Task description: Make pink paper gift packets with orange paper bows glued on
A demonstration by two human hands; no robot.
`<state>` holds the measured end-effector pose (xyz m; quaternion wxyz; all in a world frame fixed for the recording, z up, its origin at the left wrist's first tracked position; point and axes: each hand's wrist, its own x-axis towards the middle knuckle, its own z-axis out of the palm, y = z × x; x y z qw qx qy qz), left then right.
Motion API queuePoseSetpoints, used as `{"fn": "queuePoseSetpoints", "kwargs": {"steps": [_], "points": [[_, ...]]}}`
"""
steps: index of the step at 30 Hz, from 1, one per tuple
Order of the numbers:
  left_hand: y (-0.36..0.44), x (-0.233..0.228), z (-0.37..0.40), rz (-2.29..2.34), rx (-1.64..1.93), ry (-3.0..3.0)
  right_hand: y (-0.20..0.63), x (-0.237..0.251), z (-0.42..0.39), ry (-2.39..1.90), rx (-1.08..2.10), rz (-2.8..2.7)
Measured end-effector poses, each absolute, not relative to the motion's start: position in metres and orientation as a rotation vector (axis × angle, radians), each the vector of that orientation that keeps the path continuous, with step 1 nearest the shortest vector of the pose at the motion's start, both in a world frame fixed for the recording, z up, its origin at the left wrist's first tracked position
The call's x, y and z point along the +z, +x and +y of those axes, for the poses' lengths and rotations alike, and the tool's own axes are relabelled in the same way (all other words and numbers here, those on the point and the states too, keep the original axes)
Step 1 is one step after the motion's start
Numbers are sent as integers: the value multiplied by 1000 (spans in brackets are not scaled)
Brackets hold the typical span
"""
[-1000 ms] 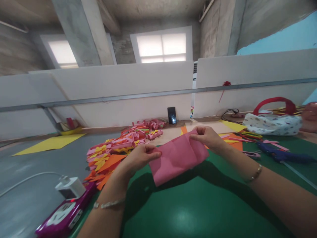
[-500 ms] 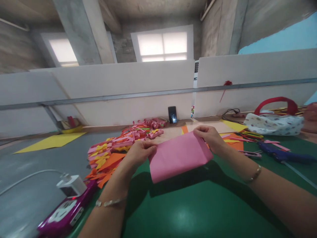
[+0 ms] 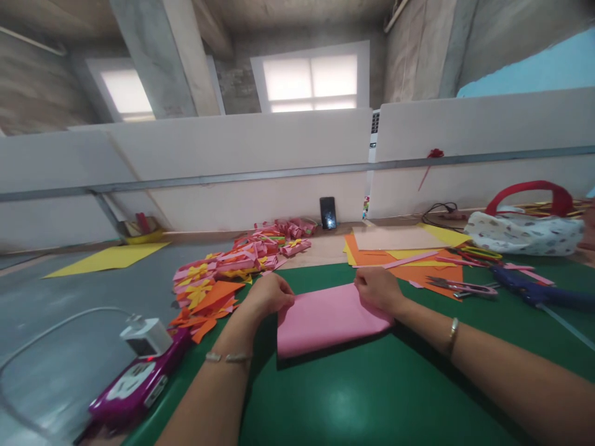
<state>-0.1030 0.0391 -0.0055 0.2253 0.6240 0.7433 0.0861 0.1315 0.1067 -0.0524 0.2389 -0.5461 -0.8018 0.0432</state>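
Note:
A sheet of pink paper [image 3: 330,322], bent over into a rounded fold along its near edge, is low over the green mat [image 3: 344,396]. My left hand [image 3: 272,294] pinches its far left corner between thumb and fingers. At the far right corner my right hand [image 3: 379,288] is closed on the paper, its fingers curled under and partly hidden. Beyond the right hand lie orange paper [image 3: 400,257] and pink paper strips [image 3: 411,259]. A pair of thread snips [image 3: 460,285] rests to the right of these.
Pink, yellow and orange paper pieces [image 3: 223,266] are heaped at left. Nearer stands a purple power strip [image 3: 134,387] with a white charger [image 3: 146,337]. A phone [image 3: 328,213] leans on the back panel. At right are a blue glue gun [image 3: 534,288] and a fabric basket [image 3: 525,232].
Both hands have brought the pink paper down and nearer to the mat. The paper has levelled out from its tilt, and the orange sheets and snips behind it show more fully.

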Motion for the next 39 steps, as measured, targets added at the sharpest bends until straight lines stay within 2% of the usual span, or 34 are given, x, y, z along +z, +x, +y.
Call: {"fn": "queuePoseSetpoints", "kwargs": {"steps": [6, 15, 22, 28, 34, 39], "points": [[-102, -14, 44, 2087, 47, 1738, 128, -54, 99, -1408, -213, -2396], [-98, -15, 42, 2094, -112, 2051, 121, -50, 97, -1223, -478, -2534], [-63, -13, 40, 1839, -14, 2576, 119, -50, 99, -1023, -489, -2693], [-50, -10, 50, 1804, -145, 2687, 120, -49, 102, -994, -456, -2728], [-44, -33, 32, 1941, -24, 2761, 119, -51, 97, -999, -430, -2695], [-52, -39, 22, 1878, -15, 2807, 118, -54, 98, -997, -427, -2686]]}}
